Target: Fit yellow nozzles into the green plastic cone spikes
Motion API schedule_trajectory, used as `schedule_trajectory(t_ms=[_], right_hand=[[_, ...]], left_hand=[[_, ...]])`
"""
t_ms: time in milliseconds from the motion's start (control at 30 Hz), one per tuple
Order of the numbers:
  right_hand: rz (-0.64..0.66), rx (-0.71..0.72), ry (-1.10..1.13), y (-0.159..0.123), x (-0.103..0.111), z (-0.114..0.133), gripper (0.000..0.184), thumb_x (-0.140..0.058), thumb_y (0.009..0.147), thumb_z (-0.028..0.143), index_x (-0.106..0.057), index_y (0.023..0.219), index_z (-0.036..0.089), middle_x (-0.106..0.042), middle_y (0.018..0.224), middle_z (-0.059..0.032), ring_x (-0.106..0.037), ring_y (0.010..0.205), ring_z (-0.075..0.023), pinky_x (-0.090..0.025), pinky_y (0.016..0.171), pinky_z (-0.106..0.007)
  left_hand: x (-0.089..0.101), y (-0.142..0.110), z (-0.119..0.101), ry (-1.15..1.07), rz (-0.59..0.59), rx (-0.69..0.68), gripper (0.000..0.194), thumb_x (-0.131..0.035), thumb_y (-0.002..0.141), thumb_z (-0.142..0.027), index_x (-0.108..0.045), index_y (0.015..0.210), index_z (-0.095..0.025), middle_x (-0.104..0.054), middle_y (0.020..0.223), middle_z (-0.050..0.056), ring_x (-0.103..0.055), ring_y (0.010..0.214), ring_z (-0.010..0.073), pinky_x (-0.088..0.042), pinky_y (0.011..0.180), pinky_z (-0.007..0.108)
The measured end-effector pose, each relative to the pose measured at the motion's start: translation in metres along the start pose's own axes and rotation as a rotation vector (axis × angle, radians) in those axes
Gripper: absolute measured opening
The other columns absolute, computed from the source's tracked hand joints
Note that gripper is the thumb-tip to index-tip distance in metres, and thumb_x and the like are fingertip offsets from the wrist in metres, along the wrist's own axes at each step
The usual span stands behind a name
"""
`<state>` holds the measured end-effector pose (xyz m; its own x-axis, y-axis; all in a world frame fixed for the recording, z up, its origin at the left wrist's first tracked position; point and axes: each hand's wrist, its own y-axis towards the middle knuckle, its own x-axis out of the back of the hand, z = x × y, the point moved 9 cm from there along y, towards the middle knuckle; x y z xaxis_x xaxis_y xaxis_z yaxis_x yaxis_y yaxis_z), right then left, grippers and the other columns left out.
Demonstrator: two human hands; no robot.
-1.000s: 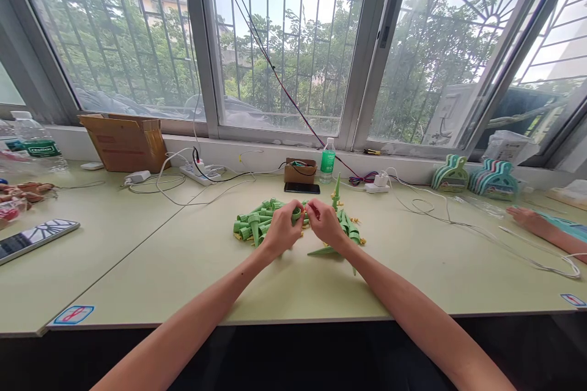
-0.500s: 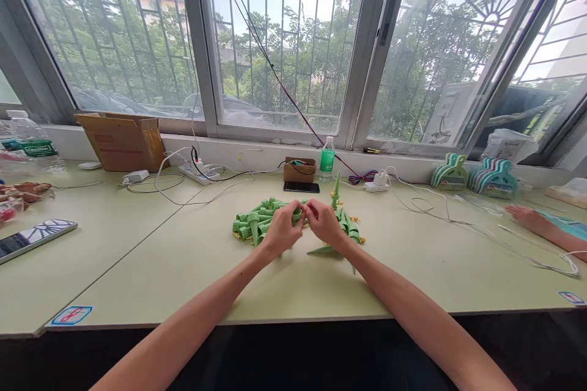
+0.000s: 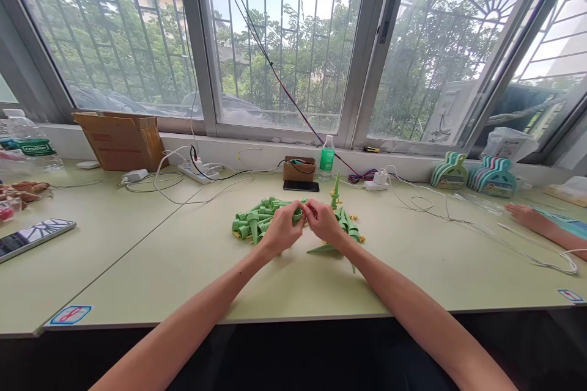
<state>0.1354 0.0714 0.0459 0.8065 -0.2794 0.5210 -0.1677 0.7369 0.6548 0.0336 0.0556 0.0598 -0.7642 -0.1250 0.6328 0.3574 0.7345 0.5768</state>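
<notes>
My left hand (image 3: 283, 227) is closed around a green hollow plastic piece (image 3: 298, 214), whose round end shows by the thumb. Against its fingertips press those of my right hand (image 3: 324, 221), pinched together; what lies in that pinch is too small and hidden to make out. A pile of similar green tapered pieces (image 3: 254, 224) with small yellow bits lies beside and behind my left hand. More green pieces (image 3: 352, 231) lie beyond my right hand, and one green spike (image 3: 336, 188) with yellow parts stands upright there. Another pointed green piece (image 3: 320, 250) lies under my right wrist.
Behind the pile are a black phone (image 3: 301, 186), a small cardboard box (image 3: 299, 168) and a green-labelled bottle (image 3: 326, 159). Cables and a power strip (image 3: 200, 175) run along the back. Another person's hand (image 3: 527, 215) rests at the right. A larger phone (image 3: 34, 239) lies left.
Both hands stay in nearly the same place with fingertips together. The view has shifted very slightly; nothing else has visibly moved.
</notes>
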Motion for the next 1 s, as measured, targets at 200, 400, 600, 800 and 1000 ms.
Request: schedule_trajectory(t_ms=[200, 400, 600, 800, 1000], right_hand=[[0.046, -0.023, 0.015, -0.0007, -0.003, -0.0014, 0.026, -0.039, 0.093, 0.03, -0.051, 0.072, 0.019, -0.053, 0.06, 0.0014, -0.045, 0.054, -0.0115, -0.033, 0.055, -0.022], [0.076, -0.037, 0.01, -0.0011, -0.0052, -0.003, 0.026, -0.038, 0.094, 0.028, -0.049, 0.072, 0.02, -0.052, 0.057, 0.002, -0.045, 0.05, -0.0112, -0.032, 0.054, -0.022], [0.077, -0.028, 0.021, -0.0012, -0.0055, -0.0034, 0.026, -0.037, 0.094, 0.029, -0.049, 0.073, 0.02, -0.053, 0.057, 0.0018, -0.046, 0.051, -0.0113, -0.033, 0.054, -0.022], [0.067, -0.024, 0.021, -0.0011, -0.005, -0.0028, 0.027, -0.038, 0.094, 0.029, -0.049, 0.072, 0.019, -0.054, 0.061, 0.0012, -0.046, 0.052, -0.0108, -0.033, 0.054, -0.022], [0.059, -0.016, 0.022, -0.0007, -0.0044, -0.0022, 0.026, -0.038, 0.093, 0.028, -0.049, 0.072, 0.019, -0.052, 0.057, 0.0022, -0.045, 0.051, -0.0109, -0.032, 0.054, -0.022]], left_hand=[[-0.0011, 0.0, 0.0012, 0.002, 0.019, -0.009, 0.007, -0.05, 0.083, -0.02, -0.055, 0.087, -0.017, -0.057, 0.067, -0.002, -0.042, 0.056, 0.0111, -0.035, 0.06, 0.023], [-0.0026, 0.0005, 0.002, 0.016, 0.029, -0.004, 0.008, -0.051, 0.083, -0.021, -0.055, 0.089, -0.018, -0.053, 0.062, -0.003, -0.039, 0.051, 0.0101, -0.033, 0.057, 0.023], [-0.0025, 0.0005, 0.0024, 0.011, 0.035, 0.002, 0.006, -0.051, 0.083, -0.021, -0.054, 0.087, -0.018, -0.055, 0.063, -0.003, -0.04, 0.05, 0.0098, -0.033, 0.055, 0.023], [-0.0023, -0.0001, 0.0021, 0.024, 0.034, -0.005, 0.007, -0.05, 0.083, -0.021, -0.054, 0.089, -0.018, -0.055, 0.062, -0.004, -0.041, 0.05, 0.0102, -0.034, 0.056, 0.023], [-0.0021, 0.0005, 0.0024, 0.033, 0.026, -0.014, 0.008, -0.05, 0.083, -0.022, -0.055, 0.089, -0.018, -0.055, 0.061, -0.003, -0.042, 0.05, 0.0106, -0.035, 0.057, 0.023]])
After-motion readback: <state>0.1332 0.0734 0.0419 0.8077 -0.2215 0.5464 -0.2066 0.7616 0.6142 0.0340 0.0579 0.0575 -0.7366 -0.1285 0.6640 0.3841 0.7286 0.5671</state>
